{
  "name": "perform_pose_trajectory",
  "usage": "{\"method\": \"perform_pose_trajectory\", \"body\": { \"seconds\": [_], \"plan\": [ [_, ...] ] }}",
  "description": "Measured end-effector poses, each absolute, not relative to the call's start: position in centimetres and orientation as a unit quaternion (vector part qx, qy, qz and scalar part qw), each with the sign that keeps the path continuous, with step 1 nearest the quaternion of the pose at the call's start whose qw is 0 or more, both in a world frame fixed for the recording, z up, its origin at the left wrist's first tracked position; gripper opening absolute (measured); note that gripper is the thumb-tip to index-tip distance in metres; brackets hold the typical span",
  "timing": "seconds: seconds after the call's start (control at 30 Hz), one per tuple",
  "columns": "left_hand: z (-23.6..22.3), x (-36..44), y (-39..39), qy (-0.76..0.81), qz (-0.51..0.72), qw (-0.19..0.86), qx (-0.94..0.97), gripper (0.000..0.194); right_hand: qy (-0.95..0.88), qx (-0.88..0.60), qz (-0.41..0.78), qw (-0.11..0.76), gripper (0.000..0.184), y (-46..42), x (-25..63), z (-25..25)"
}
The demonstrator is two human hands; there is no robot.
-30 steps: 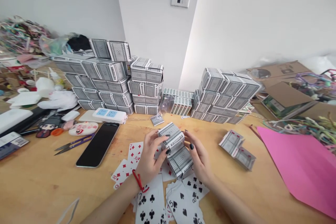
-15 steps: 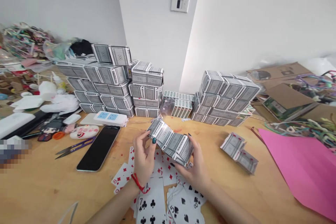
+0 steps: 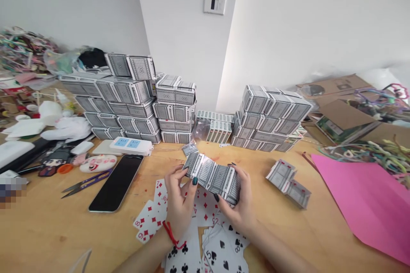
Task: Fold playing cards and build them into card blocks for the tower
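Between my two hands is a block folded from playing cards [image 3: 211, 175], its grey patterned backs facing up. My left hand [image 3: 181, 198] grips its left end, thumb on the near side. My right hand [image 3: 238, 202] is closed round the right end, fingers over the far edge and thumb at the near one. Loose playing cards [image 3: 221, 247] lie face up under my hands, with diamonds, clubs and spades showing. Farther right rests a smaller folded-card piece [image 3: 288, 183]. Just behind the held block lies a small grey-backed card piece [image 3: 189, 148].
Stacked card blocks rise at the left [image 3: 121, 106] and right [image 3: 272, 117] along the wall. A phone [image 3: 117, 183], purple-handled scissors [image 3: 86, 182] and a power strip [image 3: 131, 146] lie left. Pink paper [image 3: 361, 204] and a cardboard box [image 3: 346, 121] are at the right.
The held card block has moved slightly right and turned a little more level, both hands still on it. The whole view has shifted slightly.
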State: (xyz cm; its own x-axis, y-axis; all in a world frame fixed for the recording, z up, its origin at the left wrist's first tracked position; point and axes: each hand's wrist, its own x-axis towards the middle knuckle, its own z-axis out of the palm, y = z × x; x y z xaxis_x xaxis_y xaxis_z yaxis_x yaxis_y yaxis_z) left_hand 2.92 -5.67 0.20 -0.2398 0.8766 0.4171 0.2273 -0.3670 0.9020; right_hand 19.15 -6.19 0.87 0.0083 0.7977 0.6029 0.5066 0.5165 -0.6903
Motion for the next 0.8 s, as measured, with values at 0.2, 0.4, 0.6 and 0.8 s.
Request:
{"method": "perform_pose_trajectory", "body": {
  "seconds": [0.2,0.4,0.6,0.8],
  "plan": [
    [0.0,3.2,-5.8,0.497,0.612,0.277,0.549,0.025,-0.687,-0.47,0.14,0.537,0.059,-6.1,19.3,0.5],
    [-0.1,1.5,-4.8,0.484,0.576,0.266,0.603,0.04,-0.705,-0.455,0.146,0.524,0.058,-5.5,20.1,0.6],
    [0.7,-1.6,-3.1,0.421,0.447,0.205,0.762,0.095,-0.762,-0.398,0.134,0.494,0.065,-4.8,21.1,0.5],
    [1.9,-2.0,-3.1,0.426,0.398,0.134,0.801,0.086,-0.795,-0.384,0.055,0.467,0.08,-4.7,21.2,0.3]
  ]
}}
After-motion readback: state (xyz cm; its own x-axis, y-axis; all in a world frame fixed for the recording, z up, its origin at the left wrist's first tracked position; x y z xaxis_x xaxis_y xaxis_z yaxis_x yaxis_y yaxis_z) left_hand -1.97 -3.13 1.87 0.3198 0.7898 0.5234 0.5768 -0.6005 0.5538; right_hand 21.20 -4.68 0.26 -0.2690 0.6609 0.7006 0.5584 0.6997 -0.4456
